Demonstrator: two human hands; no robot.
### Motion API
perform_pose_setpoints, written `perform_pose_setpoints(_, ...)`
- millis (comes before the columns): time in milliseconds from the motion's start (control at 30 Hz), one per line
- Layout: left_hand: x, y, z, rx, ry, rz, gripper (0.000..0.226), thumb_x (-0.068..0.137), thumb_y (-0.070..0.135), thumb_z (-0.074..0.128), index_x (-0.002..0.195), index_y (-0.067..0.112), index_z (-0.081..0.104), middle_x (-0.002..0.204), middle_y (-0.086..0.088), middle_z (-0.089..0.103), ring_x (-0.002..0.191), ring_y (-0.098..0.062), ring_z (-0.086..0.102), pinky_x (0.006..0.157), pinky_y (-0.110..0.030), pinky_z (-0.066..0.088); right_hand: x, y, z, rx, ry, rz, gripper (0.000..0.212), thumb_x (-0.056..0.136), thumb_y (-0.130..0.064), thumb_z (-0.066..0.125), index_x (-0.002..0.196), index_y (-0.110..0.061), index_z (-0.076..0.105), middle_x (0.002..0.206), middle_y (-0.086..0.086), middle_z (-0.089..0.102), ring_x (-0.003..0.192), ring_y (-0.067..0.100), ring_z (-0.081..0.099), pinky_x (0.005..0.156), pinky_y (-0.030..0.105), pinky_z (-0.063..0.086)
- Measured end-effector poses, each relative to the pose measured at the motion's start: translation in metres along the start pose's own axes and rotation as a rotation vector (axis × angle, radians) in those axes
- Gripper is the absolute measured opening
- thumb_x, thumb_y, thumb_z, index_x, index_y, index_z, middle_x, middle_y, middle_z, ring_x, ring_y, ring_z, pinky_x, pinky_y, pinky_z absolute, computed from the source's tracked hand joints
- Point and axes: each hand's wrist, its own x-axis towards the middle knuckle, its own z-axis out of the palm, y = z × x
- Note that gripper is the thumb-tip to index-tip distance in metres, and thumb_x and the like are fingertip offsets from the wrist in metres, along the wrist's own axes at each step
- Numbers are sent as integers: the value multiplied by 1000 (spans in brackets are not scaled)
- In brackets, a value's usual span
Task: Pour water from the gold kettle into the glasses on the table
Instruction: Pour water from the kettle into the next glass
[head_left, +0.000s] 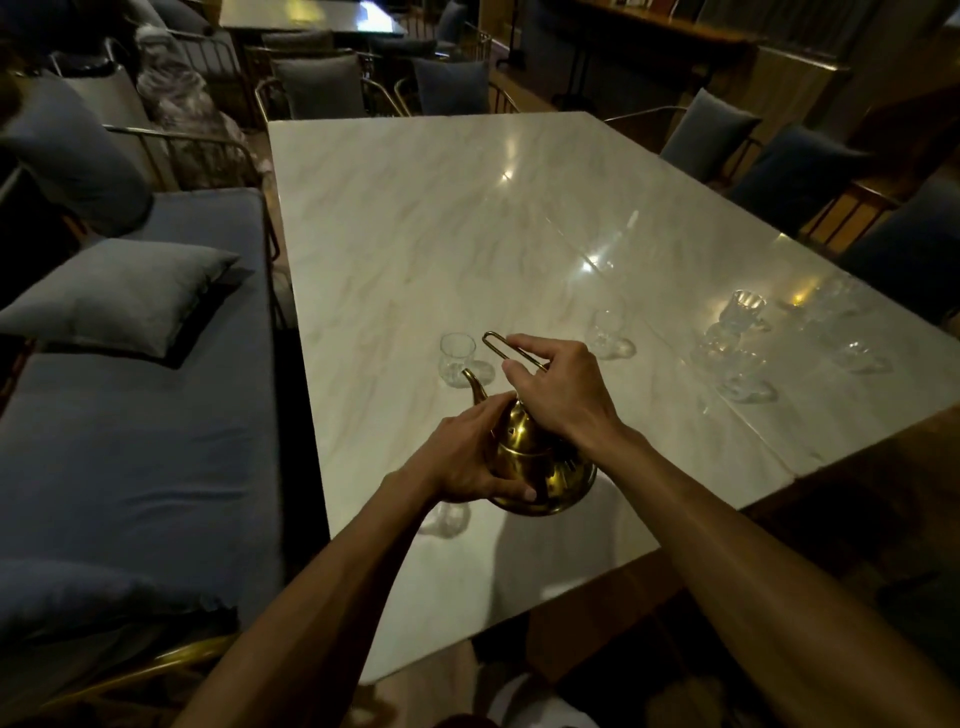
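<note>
While the right hand grips the wire handle and the left hand cups the belly, the kettle hangs tilted near the desk's front edge, spout at a glass. Smooth metal looks slippery and probably heavy with water; the glasses look fragile.

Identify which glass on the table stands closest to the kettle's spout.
The lone upright glass just beyond the gold kettle spout. The other glasses stand further right, and one sits beneath the left hand.
</note>
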Motion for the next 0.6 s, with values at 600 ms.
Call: perform_pose_setpoints(600, 120, -37, -16, -164, 3, -204, 119, 66, 56, 92, 161, 36, 22, 157, 7, 48, 141, -20, 50, 115, -43, 45, 152, 33, 1, -62, -182, -48, 36, 91, -25, 62, 126, -18, 65, 132, -1, 61, 125, 15, 54, 91, 17, 38)
